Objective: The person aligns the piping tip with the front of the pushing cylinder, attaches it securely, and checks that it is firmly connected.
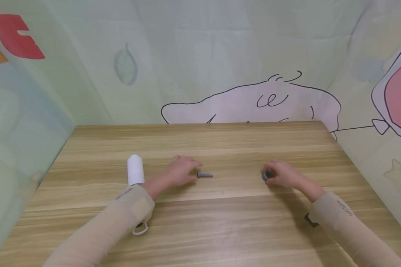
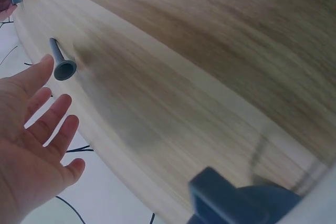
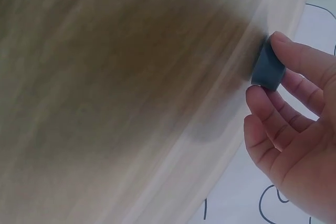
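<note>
"Status?"
"Left hand (image 1: 182, 171): fingers apart, gripping nothing; grey tapered piece (image 1: 205, 175) lies on the tabletop (image 1: 220, 230) by the thumb; whether they touch, I can't tell; right hand (image 1: 282, 175): fingers clamped on a short dark piece (image 3: 269, 69)."
"How should I take the tapered one?"
"From my end, I'd pinch near the flared rim, thumb against forefinger, narrow end free; right hand steady; I'd mind the left sleeve (image 1: 97, 226), white container (image 1: 135, 170) sits right beside it."
</note>
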### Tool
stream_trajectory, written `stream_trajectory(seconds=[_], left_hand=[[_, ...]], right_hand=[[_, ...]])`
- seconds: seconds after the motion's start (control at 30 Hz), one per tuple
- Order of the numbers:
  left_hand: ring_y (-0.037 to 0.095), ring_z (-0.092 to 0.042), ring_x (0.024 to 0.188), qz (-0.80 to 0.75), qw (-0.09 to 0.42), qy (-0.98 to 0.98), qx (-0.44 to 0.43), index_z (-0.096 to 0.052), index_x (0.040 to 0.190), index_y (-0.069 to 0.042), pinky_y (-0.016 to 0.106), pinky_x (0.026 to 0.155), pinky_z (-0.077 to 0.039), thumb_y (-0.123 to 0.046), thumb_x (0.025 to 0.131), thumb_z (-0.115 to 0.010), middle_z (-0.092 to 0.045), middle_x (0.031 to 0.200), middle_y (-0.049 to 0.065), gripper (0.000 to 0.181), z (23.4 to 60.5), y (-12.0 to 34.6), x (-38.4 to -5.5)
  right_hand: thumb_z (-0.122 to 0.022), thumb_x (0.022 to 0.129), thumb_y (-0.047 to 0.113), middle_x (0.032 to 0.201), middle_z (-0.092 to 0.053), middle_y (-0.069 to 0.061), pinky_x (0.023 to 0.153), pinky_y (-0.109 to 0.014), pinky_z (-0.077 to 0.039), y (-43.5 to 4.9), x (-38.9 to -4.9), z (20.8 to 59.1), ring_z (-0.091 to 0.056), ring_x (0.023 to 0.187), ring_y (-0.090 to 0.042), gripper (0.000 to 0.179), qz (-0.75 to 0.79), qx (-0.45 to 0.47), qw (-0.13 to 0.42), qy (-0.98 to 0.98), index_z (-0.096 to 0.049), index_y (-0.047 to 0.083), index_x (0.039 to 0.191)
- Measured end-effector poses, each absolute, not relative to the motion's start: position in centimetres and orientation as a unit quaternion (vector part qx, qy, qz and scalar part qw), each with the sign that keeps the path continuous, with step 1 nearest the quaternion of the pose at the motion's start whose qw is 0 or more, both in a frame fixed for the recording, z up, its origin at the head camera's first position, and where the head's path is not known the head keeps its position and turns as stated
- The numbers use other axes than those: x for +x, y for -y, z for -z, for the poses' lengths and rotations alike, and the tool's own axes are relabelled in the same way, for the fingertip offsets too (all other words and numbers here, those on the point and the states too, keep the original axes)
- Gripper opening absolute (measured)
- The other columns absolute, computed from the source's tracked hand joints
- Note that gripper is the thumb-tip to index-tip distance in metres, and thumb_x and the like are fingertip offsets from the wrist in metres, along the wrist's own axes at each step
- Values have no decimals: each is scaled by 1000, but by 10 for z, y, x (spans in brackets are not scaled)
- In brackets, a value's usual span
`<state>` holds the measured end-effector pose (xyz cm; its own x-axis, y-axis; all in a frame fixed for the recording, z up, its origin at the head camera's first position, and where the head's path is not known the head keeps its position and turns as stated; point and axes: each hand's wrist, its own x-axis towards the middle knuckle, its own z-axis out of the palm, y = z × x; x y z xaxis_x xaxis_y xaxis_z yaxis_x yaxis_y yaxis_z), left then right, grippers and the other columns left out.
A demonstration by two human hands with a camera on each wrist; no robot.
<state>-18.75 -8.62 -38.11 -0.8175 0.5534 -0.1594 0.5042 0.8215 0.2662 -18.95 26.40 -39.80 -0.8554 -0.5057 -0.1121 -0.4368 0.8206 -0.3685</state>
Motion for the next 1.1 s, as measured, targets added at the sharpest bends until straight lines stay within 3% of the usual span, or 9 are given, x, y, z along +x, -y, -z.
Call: stream_trajectory(seconds=[0.2, 0.4, 0.6, 0.73, 1.1], left_hand=[[25, -47, 116, -102, 112, -944, 292, -53, 121, -13, 45, 100, -30, -27, 78, -65, -55, 122, 5, 47, 381, 84, -187], [19, -56, 93, -89, 94, -942, 311, -58, 115, -11, 39, 88, -41, -25, 78, -66, -63, 103, 4, 40, 383, 82, -187], [12, -51, 70, -78, 75, -940, 324, -63, 101, -10, 29, 69, -43, -24, 79, -64, -62, 82, 0, 26, 384, 81, -187], [9, -47, 63, -71, 75, -939, 328, -63, 86, -13, 26, 62, -40, -23, 81, -63, -59, 72, -4, 12, 386, 79, -189], [11, -52, 67, -105, 98, -946, 292, -66, 89, -9, 27, 66, -44, -17, 81, -62, -66, 79, 1, 12, 388, 74, -188]], right_hand=[[-73, 68, 12, 83, -58, -5, 62, -29, -46, -262, -191, 394, -54, 74, -16, 32, 169, -258, 89, -947, -60, 3, 95], [-72, 69, 11, 84, -57, -6, 61, -25, -44, -260, -190, 389, -53, 72, -14, 32, 183, -258, 92, -944, -59, 0, 97], [-72, 70, 12, 85, -57, -6, 61, -24, -43, -260, -190, 389, -52, 71, -13, 32, 183, -256, 93, -945, -59, 1, 98], [-71, 70, 12, 86, -57, -6, 61, -24, -43, -260, -190, 389, -52, 71, -13, 32, 182, -257, 91, -945, -59, 1, 98], [-72, 70, 11, 84, -58, -6, 60, -25, -43, -258, -190, 388, -52, 71, -13, 30, 173, -260, 84, -946, -59, 2, 96]])
